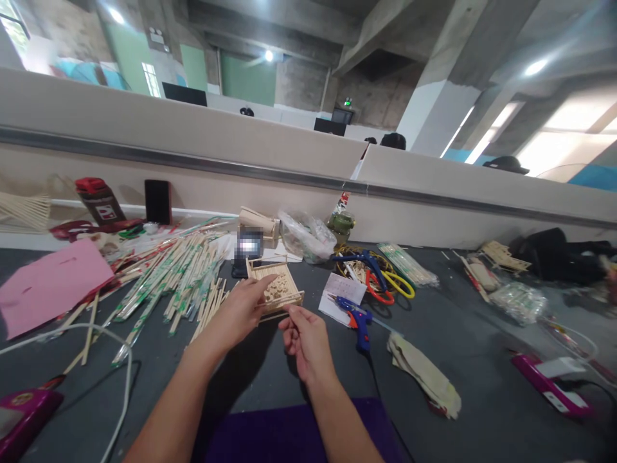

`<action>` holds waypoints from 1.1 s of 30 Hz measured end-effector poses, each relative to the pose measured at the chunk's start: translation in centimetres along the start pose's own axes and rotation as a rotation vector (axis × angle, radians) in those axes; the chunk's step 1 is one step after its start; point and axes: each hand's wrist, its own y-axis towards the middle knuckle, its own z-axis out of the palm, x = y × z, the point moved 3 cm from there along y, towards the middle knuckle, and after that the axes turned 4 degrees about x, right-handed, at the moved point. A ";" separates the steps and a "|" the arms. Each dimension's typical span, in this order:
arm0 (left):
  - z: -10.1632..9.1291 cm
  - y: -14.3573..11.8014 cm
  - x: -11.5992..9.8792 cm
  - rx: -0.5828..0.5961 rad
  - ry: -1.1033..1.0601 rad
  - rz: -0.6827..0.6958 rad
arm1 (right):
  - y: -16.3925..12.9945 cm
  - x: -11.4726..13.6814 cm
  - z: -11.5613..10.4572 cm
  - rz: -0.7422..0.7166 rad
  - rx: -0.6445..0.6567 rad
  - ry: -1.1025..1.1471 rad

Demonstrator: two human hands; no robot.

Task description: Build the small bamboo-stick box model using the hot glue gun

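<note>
A small tray built of thin wooden sticks (284, 269), with low stick rails, is in front of me. Tiny cut wooden pieces (276, 289) lie in its near half. My left hand (243, 303) grips the tray's left side, its index finger stretched over the pieces. Just below the tray's near right corner, my right hand (304, 337) is closed, thumb and forefinger pinched together. Whatever is in that pinch is too small to make out. A blue hot glue gun (359, 318) lies right of the tray, its nozzle over a white paper slip (340, 292).
Wrapped chopsticks (159, 276) are heaped at left beside pink paper (53, 283). Scissors with red and yellow handles (380, 283), a glove (424, 376) and a magenta power strip (549, 386) lie at right. A white cable (129, 379) loops at left. A partition (193, 148) runs behind.
</note>
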 end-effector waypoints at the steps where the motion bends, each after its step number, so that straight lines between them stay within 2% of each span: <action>1: 0.0 0.0 0.0 0.002 -0.005 -0.004 | 0.4 -0.2 0.0 0.000 -0.015 0.036; 6: -0.2 0.0 -0.1 0.002 -0.013 -0.015 | 1.5 -0.4 -0.5 0.014 -0.048 0.121; 13: 0.0 -0.1 0.1 -0.005 -0.004 -0.016 | 2.0 -0.5 0.4 0.028 -0.092 0.176; 17: -0.1 -0.1 0.3 -0.014 -0.029 -0.008 | 2.3 -0.7 0.4 0.017 -0.110 0.170; 22: -0.3 -0.1 -0.2 0.029 -0.027 -0.027 | 2.3 -0.9 0.1 -0.005 -0.107 0.151; 33: -0.1 -0.2 0.3 0.011 -0.026 -0.010 | 2.2 -0.8 0.2 -0.038 -0.080 0.115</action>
